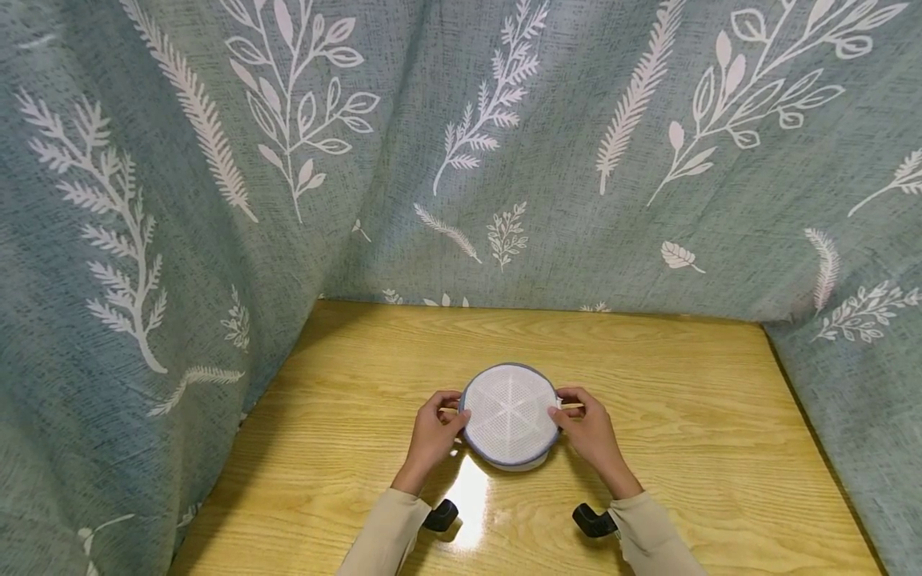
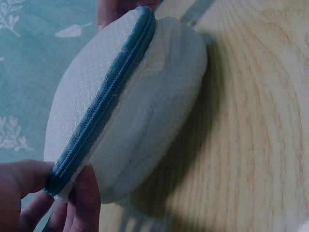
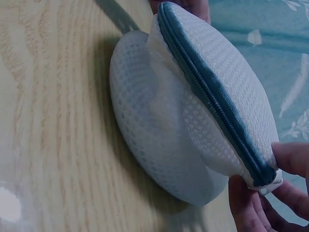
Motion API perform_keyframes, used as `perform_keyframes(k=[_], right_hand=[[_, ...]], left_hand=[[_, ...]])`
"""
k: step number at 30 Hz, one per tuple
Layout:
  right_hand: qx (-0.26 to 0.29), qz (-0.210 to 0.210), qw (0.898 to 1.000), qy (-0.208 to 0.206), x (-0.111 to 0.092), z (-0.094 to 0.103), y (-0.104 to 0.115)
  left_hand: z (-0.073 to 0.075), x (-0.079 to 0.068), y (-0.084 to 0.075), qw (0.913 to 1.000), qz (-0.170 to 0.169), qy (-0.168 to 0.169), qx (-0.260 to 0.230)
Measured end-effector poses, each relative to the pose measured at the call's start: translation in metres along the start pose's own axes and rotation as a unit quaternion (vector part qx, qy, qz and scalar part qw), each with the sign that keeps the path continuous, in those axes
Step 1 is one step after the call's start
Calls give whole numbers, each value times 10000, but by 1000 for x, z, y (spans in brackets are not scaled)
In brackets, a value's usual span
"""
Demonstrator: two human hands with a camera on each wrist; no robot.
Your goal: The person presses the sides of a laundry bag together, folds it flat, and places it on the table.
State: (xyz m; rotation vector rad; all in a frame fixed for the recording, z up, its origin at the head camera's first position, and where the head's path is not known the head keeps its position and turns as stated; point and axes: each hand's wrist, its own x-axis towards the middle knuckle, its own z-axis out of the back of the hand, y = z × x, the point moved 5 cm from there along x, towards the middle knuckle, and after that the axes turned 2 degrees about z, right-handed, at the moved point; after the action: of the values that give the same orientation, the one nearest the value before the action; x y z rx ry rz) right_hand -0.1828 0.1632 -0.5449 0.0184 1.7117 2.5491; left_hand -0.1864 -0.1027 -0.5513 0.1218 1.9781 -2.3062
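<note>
A round white mesh laundry bag (image 1: pixel 509 414) with a blue zipper (image 3: pixel 212 104) round its rim is held up by both hands over the wooden table. My left hand (image 1: pixel 436 432) pinches the rim at its left side, thumb on the top face and fingers below. On the opposite side my right hand (image 1: pixel 589 430) pinches the rim the same way, near the white zipper end (image 3: pixel 270 187). The zipper looks closed along the stretch in view. Below the rim, the soft lower part of the bag (image 2: pixel 149 121) bulges down close over the tabletop.
The wooden table (image 1: pixel 684 400) extends around the bag, with a bright glare patch in front. Grey-green leaf-print curtains (image 1: pixel 547 160) hang along the back and sides. Black wrist devices (image 1: pixel 595 520) sit at both sleeve cuffs.
</note>
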Motion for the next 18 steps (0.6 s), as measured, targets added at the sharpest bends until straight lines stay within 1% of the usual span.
perform_keyframes(k=[4,5,8,14,18], right_hand=[[-3,-71,10000,38,1,-2,-4],[-4,-79,10000,50,1,-3,-5],[-24,-64,9999,75,1,-4,-7],[-113,-27,9999,66,3,-6,-11],[-111,-59,9999,73,3,-7,-13]], left_hand=[[0,2,5,9999,43,77,92],[0,1,6,9998,97,90,125],[-1,1,8,9996,60,143,237],[-1,4,12,9989,-106,24,464],[-1,3,12,9987,-176,-10,482]])
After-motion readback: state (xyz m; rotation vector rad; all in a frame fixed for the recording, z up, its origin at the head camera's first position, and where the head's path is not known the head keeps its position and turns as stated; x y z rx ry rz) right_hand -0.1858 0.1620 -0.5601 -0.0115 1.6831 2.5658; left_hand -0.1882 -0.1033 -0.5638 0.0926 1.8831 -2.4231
